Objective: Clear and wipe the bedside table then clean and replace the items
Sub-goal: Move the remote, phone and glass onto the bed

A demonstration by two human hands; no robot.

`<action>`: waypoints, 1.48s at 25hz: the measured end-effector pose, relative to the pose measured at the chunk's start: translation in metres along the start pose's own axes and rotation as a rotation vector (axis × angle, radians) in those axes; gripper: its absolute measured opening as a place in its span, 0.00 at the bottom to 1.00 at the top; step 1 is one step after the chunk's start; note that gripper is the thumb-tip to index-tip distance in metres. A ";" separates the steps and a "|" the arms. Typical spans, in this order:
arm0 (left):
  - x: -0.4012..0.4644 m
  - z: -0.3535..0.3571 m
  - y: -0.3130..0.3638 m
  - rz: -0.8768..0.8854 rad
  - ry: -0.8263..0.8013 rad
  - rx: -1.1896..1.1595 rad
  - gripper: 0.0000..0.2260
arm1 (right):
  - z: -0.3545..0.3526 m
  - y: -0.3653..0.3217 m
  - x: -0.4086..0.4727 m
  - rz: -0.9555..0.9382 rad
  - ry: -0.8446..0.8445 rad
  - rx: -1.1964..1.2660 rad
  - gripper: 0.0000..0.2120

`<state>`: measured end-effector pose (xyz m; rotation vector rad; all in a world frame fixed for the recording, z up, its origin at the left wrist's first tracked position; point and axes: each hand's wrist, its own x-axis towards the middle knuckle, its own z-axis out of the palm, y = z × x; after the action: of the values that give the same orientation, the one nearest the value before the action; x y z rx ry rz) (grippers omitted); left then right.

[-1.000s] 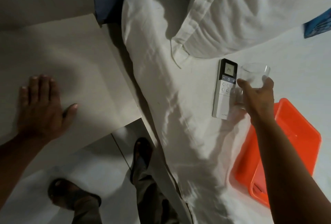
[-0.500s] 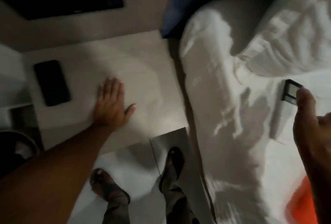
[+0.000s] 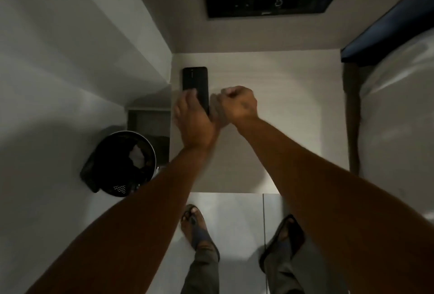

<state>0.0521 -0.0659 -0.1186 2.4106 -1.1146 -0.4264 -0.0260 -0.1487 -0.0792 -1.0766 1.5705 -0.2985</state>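
Phone flat on bedside table, long axis front-to-back, under left hand.

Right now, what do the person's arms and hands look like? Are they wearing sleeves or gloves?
Both arms are bare up to the frame edge: no sleeves show. The left hand and right hand wear no gloves. No watch, ring or bracelet is visible, though the picture is dim and the hands are a little blurred.

Pale tabletop reads as matt laminate with a faint wood grain; the black phone on it looks smooth and glossy; white bed linen is soft creased cloth; the bin shows perforated black mesh under a shiny metal rim; floor tiles look smooth.
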 end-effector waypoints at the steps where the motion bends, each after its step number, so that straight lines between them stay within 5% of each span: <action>1: 0.016 -0.009 -0.007 -0.142 0.023 -0.084 0.28 | 0.015 -0.003 0.008 0.014 -0.013 -0.025 0.10; 4: 0.054 -0.022 -0.015 -0.407 -0.064 -0.279 0.24 | 0.039 -0.015 0.024 0.025 -0.001 -0.144 0.12; 7: 0.070 -0.025 -0.014 -0.453 -0.153 -0.223 0.15 | 0.048 -0.019 0.034 0.032 -0.036 -0.226 0.13; 10: 0.067 -0.030 -0.005 -0.582 -0.265 -0.480 0.14 | 0.042 -0.014 0.035 0.075 -0.058 -0.208 0.15; 16: -0.008 -0.018 0.064 -0.593 -0.519 -0.855 0.17 | -0.073 0.023 -0.023 0.150 0.049 0.109 0.07; 21: -0.104 0.033 0.161 -0.262 -0.835 -0.791 0.07 | -0.203 0.072 -0.101 0.131 0.343 0.176 0.11; 24: -0.139 0.048 0.211 -0.057 -0.942 -0.792 0.21 | -0.269 0.086 -0.155 0.110 0.433 0.300 0.08; 28: -0.157 0.094 0.206 0.504 -0.645 -0.103 0.27 | -0.344 0.105 -0.202 0.069 0.583 0.421 0.08; 31: -0.153 0.109 0.167 0.631 -0.530 0.308 0.29 | -0.384 0.125 -0.208 0.106 0.695 0.461 0.07; 37: -0.140 0.114 0.139 0.877 -0.494 0.544 0.36 | -0.404 0.133 -0.190 0.131 0.747 0.164 0.09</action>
<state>-0.1751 -0.0677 -0.1313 1.9316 -2.6065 -0.4499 -0.4579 -0.0742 0.0795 -0.7584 2.2148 -0.7895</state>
